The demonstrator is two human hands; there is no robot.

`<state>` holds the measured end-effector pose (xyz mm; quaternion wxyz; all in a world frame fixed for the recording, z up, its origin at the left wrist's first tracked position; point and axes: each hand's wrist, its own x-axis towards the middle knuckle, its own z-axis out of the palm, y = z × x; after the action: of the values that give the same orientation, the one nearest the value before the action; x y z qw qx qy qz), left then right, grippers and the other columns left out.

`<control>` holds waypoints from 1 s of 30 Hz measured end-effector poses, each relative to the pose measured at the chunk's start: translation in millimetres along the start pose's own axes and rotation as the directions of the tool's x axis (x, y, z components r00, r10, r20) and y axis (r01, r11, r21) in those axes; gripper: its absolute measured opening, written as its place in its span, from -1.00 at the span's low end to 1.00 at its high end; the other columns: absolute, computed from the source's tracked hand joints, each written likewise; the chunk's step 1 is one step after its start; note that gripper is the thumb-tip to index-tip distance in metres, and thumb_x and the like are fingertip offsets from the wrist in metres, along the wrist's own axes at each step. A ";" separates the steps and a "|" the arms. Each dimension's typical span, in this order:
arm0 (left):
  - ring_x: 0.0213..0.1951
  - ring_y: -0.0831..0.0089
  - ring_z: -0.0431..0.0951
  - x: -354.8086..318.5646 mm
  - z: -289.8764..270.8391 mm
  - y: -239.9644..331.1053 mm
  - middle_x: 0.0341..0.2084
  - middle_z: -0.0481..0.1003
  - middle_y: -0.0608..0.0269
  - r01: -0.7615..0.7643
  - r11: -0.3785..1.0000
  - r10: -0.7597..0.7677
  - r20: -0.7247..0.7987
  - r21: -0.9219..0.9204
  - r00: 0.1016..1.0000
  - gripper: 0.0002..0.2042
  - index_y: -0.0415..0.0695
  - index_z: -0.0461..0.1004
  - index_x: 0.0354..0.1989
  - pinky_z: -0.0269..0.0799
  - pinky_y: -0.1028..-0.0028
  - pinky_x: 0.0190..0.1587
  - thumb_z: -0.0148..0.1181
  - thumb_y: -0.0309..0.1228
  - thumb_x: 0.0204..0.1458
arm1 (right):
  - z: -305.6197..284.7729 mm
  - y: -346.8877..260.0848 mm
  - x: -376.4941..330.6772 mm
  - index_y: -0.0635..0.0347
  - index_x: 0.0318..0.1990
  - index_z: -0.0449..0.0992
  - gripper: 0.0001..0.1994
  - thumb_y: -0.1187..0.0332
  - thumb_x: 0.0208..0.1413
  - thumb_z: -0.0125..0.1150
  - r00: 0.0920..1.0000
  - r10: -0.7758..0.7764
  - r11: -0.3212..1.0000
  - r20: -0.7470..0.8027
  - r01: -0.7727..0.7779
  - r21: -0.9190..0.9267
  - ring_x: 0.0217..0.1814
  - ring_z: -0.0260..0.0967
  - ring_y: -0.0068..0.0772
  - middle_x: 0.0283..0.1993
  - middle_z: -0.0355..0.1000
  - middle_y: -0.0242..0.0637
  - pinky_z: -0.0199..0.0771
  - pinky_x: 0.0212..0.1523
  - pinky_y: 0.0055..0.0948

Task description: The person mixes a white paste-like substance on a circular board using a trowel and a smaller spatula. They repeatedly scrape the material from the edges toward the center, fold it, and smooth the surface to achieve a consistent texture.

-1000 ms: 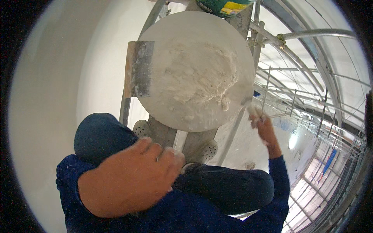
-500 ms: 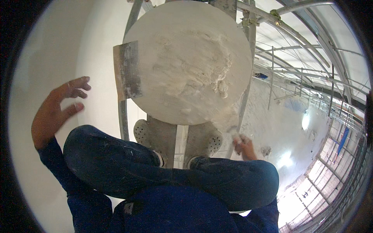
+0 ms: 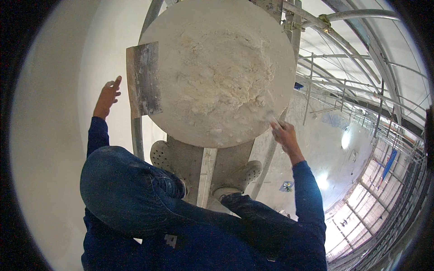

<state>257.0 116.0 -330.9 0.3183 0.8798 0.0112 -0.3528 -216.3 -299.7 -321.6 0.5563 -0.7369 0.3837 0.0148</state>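
Curled round a slim tool (image 3: 270, 116), the right grip (image 3: 285, 134) is at the lower right edge of the disc (image 3: 201, 137). Motion blurs the tool, so whether its end meets the paste (image 3: 226, 67) cannot be told. White and lumpy, the paste covers much of the disc, thickest toward the right, with smears near the lower rim.

Bare and loosely spread, the left grip (image 3: 108, 95) points upward between the pale wall (image 3: 49, 135) and a wide blade (image 3: 149, 81). That blade lies over the disc's left edge, its grey face smeared white and its brown strip outward.

Below the disc, clogs (image 3: 161, 154) with round holes stand on planks (image 3: 183, 158), a pale strip (image 3: 206, 176) running between them. Dark blue jeans (image 3: 117, 192) bend nearer the camera. On the dark top (image 3: 208, 246), a small grey patch (image 3: 170, 240) looks like a label, too coarse to read. Farther out, metal poles (image 3: 138, 140) flank the disc; on the shiny floor (image 3: 325, 151) at right lies a small blue piece (image 3: 286, 186) with pale marks, illegible.
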 end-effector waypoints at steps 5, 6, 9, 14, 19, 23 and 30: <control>-0.07 0.23 0.50 -1.5 16.9 7.2 -0.13 0.49 0.01 -0.131 0.963 0.166 0.137 -0.234 0.977 -0.34 -0.32 0.37 0.06 0.43 0.24 -0.03 0.02 0.12 0.12 | 31.2 -88.2 41.4 0.27 -0.35 0.52 -0.82 0.31 0.10 0.24 0.953 0.302 0.944 -0.030 -0.294 0.149 -0.65 0.18 -0.56 -0.64 0.31 -0.40 0.18 -0.61 -0.53; -0.09 0.25 0.50 0.9 21.6 7.7 -0.14 0.50 0.02 -0.135 0.962 0.175 0.154 -0.238 0.972 -0.36 -0.33 0.37 0.06 0.44 0.26 -0.05 0.04 0.09 0.12 | 30.9 -101.5 42.5 0.32 -0.34 0.53 -0.80 0.32 0.09 0.25 0.956 0.285 0.958 -0.065 -0.282 0.051 -0.63 0.24 -0.48 -0.65 0.33 -0.34 0.25 -0.57 -0.48; -0.17 0.30 0.54 -1.7 34.9 13.3 -0.19 0.51 0.05 -0.144 0.973 0.162 0.088 -0.182 0.983 -0.45 -0.34 0.38 0.04 0.49 0.33 -0.11 0.13 -0.05 0.12 | 42.7 -141.2 43.8 0.45 -0.21 0.50 -0.73 0.36 0.07 0.20 0.984 -0.113 0.929 -0.141 0.054 -0.367 -0.51 0.40 -0.22 -0.55 0.41 -0.12 0.42 -0.41 -0.33; -0.24 0.35 0.52 -11.5 42.4 8.4 -0.27 0.54 0.05 -0.176 0.962 0.186 0.029 -0.210 0.982 -0.49 -0.37 0.41 -0.01 0.43 0.38 -0.17 0.16 -0.10 0.11 | 116.9 -206.9 15.3 0.43 0.05 0.37 -0.61 0.44 0.04 0.04 0.879 -0.473 0.401 0.065 0.280 -0.872 -0.26 0.46 0.06 -0.13 0.42 0.11 0.50 -0.24 -0.18; -0.26 0.40 0.47 -23.9 41.5 20.7 -0.32 0.50 0.10 -0.248 0.962 0.248 -0.017 -0.114 0.969 -0.54 -0.33 0.40 -0.08 0.39 0.42 -0.15 0.11 -0.09 0.14 | 146.4 -212.6 31.8 0.35 -0.02 0.46 -0.64 0.44 -0.02 0.07 0.997 -0.072 0.540 0.015 0.051 -0.840 -0.02 0.40 0.14 0.10 0.30 0.22 0.51 -0.11 -0.09; -0.24 0.42 0.47 -38.2 25.0 18.4 -0.28 0.46 0.15 -0.288 0.864 0.288 -0.065 -0.412 0.955 -0.52 -0.29 0.34 -0.04 0.41 0.45 -0.14 0.08 -0.05 0.17 | 75.3 -205.6 -1.9 0.33 0.13 0.29 -0.56 0.45 0.05 0.05 0.802 -0.554 0.235 0.224 0.409 -0.882 -0.18 0.47 -0.09 -0.04 0.38 0.10 0.54 -0.24 -0.33; -0.26 0.43 0.52 -55.7 31.8 6.6 -0.26 0.46 0.13 -0.236 0.780 0.179 -0.154 -0.579 0.972 -0.54 -0.27 0.30 0.01 0.51 0.45 -0.23 0.00 -0.07 0.21 | 51.3 -101.1 -118.7 0.25 -0.04 0.35 -0.65 0.42 -0.02 0.14 0.838 0.542 0.809 0.064 -0.541 0.232 -0.59 0.24 -0.57 -0.45 0.37 -0.38 0.19 -0.62 -0.57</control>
<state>197.2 104.1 -309.7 0.6134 0.7468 0.0384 -0.2542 -220.5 -183.2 -206.1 0.6130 -0.5243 0.5778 0.1242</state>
